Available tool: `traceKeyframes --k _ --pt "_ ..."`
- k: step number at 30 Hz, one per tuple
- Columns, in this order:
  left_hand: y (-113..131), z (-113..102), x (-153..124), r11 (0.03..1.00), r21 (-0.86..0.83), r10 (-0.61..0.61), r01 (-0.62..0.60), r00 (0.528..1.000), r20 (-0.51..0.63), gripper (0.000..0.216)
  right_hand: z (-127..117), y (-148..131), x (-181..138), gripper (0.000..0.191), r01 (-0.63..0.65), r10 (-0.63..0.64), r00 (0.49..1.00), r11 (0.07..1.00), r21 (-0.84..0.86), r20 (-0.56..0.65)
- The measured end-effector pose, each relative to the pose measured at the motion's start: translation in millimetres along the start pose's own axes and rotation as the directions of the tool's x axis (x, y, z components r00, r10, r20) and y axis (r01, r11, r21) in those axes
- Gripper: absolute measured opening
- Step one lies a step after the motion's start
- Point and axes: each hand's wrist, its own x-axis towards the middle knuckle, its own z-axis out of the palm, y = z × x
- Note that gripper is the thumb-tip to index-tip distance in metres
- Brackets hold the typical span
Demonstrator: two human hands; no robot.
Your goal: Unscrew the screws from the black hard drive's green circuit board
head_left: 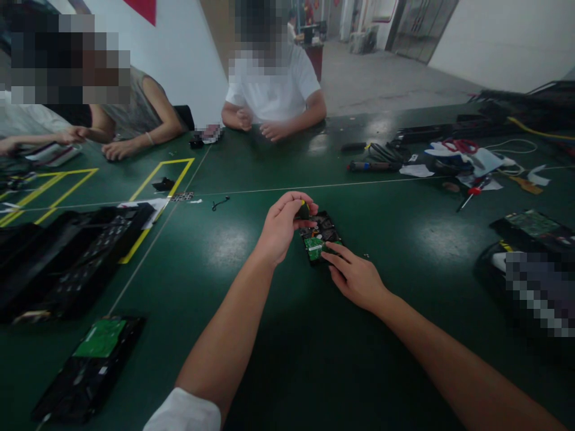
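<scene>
A small black device housing (331, 227) lies on the green tabletop in front of me, its inside exposed. Part of it is covered by a green circuit board (314, 248). Above the far end of the housing, my left hand (279, 230) is closed around a screwdriver (305, 209) with a black and yellow handle; its tip is hard to make out. My right hand (358, 278) reaches in from the right with its fingers stretched out, fingertips touching the board and the housing's near edge. A few tiny parts (366, 255), perhaps screws, lie just right of the housing.
Another opened device (92, 371) with a green board lies front left, beside a large black case (85, 257). At right are a red-handled screwdriver (471, 194), cables (386, 152) and more device parts (532, 224). Across the table sits a person in white (274, 90); others sit left.
</scene>
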Motion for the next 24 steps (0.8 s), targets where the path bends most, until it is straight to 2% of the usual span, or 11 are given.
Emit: traceKeyframes --k 8,24 --pt "-2.6 0.6 -0.7 1.000 -0.014 -0.004 0.005 0.999 0.043 0.015 0.1 -1.1 0.8 0.041 -0.004 0.004 1.000 1.000 -0.008 0.008" --pt "-2.5 1.0 -0.3 1.000 0.004 -0.014 0.013 0.999 0.034 0.015 -2.7 -2.0 -0.1 0.040 -0.004 0.004 1.000 1.000 0.014 -0.008"
